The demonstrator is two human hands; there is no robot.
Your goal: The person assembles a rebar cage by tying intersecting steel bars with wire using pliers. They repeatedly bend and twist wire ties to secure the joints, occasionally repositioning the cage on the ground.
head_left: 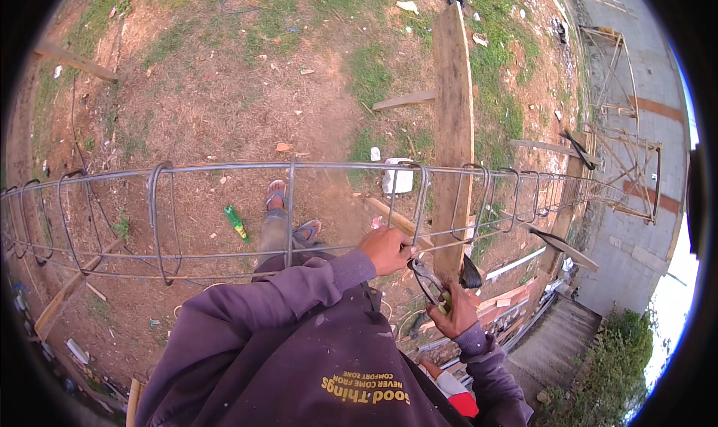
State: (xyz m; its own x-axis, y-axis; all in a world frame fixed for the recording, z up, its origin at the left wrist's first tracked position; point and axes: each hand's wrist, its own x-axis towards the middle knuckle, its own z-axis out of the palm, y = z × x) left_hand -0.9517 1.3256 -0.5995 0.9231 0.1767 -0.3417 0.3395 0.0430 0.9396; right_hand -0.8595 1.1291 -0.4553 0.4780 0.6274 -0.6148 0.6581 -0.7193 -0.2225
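Note:
A long rebar cage [290, 210] of straight bars and bent stirrups runs across in front of me. My left hand [385, 249] is closed at the cage's near bar, its fingers curled against a stirrup [420, 210]; any tie wire in its fingertips is too small to make out. In my right hand [458, 311] is a pair of pincers [428, 281] with greenish grips. Their jaws point up and left, close to the left fingertips below the near bar. Just right of the pincers hangs a bundle of black tie wire [470, 273] by an upright-looking plank.
The wooden plank [452, 90] passes beneath the cage. A white jug [398, 177] and a green bottle [236, 223] lie on the ground near my sandaled feet [277, 194]. Wooden supports [60, 303] stand at left. Block wall [613, 75] and scaffolding rise at right. Someone's red-and-white clothing [462, 403] shows below.

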